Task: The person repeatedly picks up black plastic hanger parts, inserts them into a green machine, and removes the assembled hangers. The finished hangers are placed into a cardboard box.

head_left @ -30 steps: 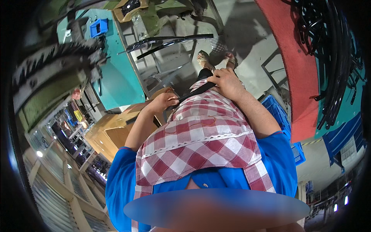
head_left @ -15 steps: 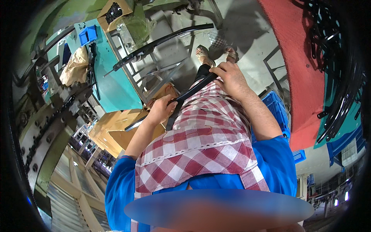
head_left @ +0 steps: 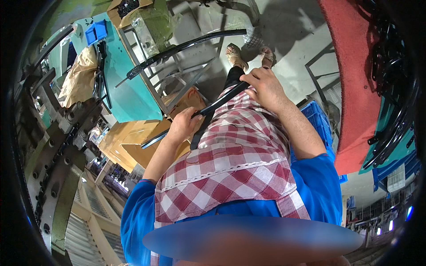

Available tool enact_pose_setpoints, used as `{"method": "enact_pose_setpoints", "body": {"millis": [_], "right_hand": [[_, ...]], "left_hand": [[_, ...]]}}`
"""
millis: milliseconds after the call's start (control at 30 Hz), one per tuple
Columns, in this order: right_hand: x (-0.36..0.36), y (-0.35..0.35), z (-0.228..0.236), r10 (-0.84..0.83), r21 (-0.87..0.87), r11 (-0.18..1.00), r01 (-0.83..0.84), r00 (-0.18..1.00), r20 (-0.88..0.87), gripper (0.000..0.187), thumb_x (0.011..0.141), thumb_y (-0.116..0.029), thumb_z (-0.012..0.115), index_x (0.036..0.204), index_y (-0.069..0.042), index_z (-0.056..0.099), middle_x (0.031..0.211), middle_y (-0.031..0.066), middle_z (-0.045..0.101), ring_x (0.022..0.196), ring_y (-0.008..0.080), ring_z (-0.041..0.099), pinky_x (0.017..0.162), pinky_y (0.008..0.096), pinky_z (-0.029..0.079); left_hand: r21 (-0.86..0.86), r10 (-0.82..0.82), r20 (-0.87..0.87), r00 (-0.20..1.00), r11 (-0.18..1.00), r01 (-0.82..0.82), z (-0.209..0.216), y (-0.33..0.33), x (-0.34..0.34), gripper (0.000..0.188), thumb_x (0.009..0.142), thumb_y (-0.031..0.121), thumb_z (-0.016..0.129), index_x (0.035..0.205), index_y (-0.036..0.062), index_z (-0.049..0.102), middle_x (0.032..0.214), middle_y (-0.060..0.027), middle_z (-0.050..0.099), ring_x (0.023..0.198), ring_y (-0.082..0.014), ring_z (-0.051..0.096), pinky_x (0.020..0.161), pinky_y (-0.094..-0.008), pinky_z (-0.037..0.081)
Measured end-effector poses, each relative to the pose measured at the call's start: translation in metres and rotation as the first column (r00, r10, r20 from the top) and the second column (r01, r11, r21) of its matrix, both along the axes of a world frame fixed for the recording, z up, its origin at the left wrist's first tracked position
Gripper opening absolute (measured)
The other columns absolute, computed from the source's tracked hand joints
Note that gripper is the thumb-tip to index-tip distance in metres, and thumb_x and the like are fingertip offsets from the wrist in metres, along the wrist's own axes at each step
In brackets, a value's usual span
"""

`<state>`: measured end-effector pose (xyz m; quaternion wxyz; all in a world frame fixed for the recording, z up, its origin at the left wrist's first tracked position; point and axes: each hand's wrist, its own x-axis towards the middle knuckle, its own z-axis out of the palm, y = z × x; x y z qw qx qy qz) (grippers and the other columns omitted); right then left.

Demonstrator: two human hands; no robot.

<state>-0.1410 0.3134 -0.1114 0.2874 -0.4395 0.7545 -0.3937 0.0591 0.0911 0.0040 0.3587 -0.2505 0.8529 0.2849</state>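
A long, slightly curved black strip [head_left: 224,99] lies across the front of my checked apron, slanting from lower left to upper right. My left hand [head_left: 182,125] is closed round its lower part, and a shiny end of the strip shows beyond the wrist. Close to the upper end, my right hand [head_left: 266,90] grips it between thumb and fingers. Ahead of my hands, apart from them, a second long black curved piece [head_left: 188,48] reaches over a metal frame, with a thin rod at its left end.
A teal table [head_left: 135,99] at left carries a blue bin [head_left: 96,32] and brown paper [head_left: 80,77]. Cardboard boxes [head_left: 117,142] stand below it. Heavy machinery [head_left: 57,164] fills the far left. At right are a red-covered surface [head_left: 357,88], black strips [head_left: 395,133] and a blue crate [head_left: 317,119].
The whole view has shifted slightly, with the red surface now farther right. Both hands keep their hold on the strip, which has barely moved.
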Motion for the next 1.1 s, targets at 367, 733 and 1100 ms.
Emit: {"method": "enact_pose_setpoints", "body": {"millis": [367,733,1100], "right_hand": [[0.001,-0.007,-0.006,0.108,0.030,0.994,-0.108,0.994,0.012,0.039,0.074,-0.018,0.076,0.110,-0.015,0.061,0.093,0.0041,0.055,0.093,0.0227,0.057,0.086,0.0392,0.045],[0.009,-0.020,-0.020,0.180,-0.027,0.984,-0.179,0.980,0.089,0.038,0.075,-0.019,0.072,0.111,-0.014,0.063,0.096,0.0046,0.057,0.097,0.0231,0.055,0.092,0.0376,0.042],[0.002,-0.015,-0.001,0.190,0.004,0.982,-0.190,0.981,0.046,0.042,0.073,-0.023,0.075,0.112,-0.014,0.062,0.103,0.0063,0.056,0.102,0.0235,0.054,0.091,0.0390,0.043]], "left_hand": [[0.023,0.110,0.144,0.984,0.993,-0.114,0.009,0.006,0.008,0.027,0.089,0.018,0.059,0.106,-0.0021,0.058,0.098,-0.0240,0.062,0.094,-0.0422,0.059,0.080,-0.0430,0.048],[-0.022,0.211,0.119,0.970,0.977,-0.210,0.015,0.018,0.032,0.021,0.091,0.016,0.058,0.103,-0.0012,0.058,0.083,-0.0206,0.061,0.080,-0.0371,0.061,0.070,-0.0407,0.048],[0.003,0.211,0.146,0.967,0.977,-0.213,0.030,0.020,0.024,0.021,0.091,0.017,0.057,0.103,-0.0008,0.058,0.082,-0.0197,0.060,0.077,-0.0358,0.061,0.068,-0.0408,0.047]]}}
